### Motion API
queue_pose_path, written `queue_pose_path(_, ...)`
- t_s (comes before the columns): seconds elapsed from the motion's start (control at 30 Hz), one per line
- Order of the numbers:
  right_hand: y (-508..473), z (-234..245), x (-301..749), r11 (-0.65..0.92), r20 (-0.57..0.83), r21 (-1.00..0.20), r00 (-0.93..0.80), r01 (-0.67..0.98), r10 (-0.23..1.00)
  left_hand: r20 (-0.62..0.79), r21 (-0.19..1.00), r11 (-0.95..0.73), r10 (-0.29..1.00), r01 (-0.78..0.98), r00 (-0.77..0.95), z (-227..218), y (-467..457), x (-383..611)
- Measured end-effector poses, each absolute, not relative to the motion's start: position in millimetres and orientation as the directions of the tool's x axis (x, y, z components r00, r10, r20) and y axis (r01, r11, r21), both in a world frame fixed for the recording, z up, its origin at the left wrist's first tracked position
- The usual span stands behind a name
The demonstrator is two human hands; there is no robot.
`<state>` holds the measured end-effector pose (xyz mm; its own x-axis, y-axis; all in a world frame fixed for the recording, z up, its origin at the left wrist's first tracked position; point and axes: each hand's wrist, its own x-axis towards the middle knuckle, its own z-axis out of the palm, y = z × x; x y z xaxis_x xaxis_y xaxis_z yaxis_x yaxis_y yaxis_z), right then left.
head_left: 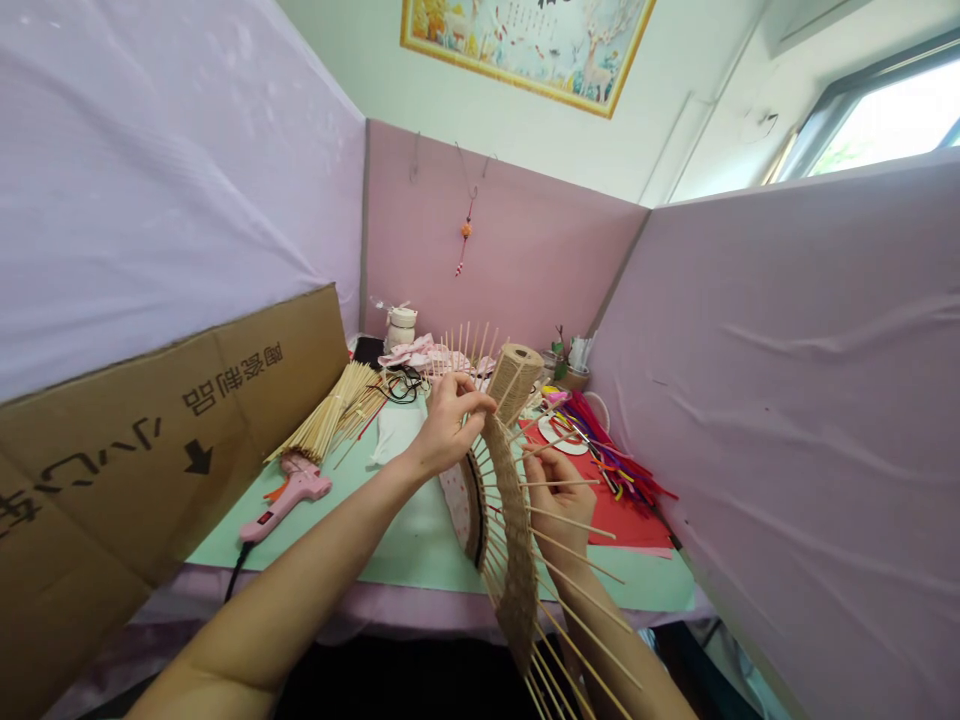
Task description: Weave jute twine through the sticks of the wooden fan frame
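A round frame of thin wooden sticks [570, 520] stands on edge in front of me, with a band of burlap ribbon [516, 540] woven through the sticks. The ribbon's roll [516, 378] sits at the top of the frame. My left hand [448, 425] pinches the ribbon and a stick near the roll, fingers closed. Among the sticks on the frame's right side, my right hand [559, 495] has its fingers curled around them.
A pink glue gun [291, 495] and a bundle of loose sticks [330, 415] lie left on the green mat [405, 545]. Coloured pipe cleaners [622, 460] on red paper lie right. A cardboard sheet [150, 440] leans left; pink partitions enclose the desk.
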<state>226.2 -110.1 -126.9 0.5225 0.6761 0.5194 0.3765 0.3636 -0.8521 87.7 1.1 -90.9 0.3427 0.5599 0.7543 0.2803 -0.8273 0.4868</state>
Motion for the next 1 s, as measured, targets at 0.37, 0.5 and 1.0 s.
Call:
queue_pose_path(0.37,-104,-113,228,0.406,0.586,-0.810,0.567,0.422,0.579,0.745,0.492,-0.826,0.563,0.274,0.359,-87,-1,84)
queue_pose_path(0.5,-108,-120,231,0.342,0.551,-0.830,0.554,0.440,0.624,0.738,0.501,-0.823,0.568,0.269,0.364,-85,-2,84)
queue_pose_path(1.0,-133,-43,290,0.195,0.248,-0.937,0.159,0.289,0.956,0.739,0.512,-0.819,0.574,0.260,0.352,-85,1,89)
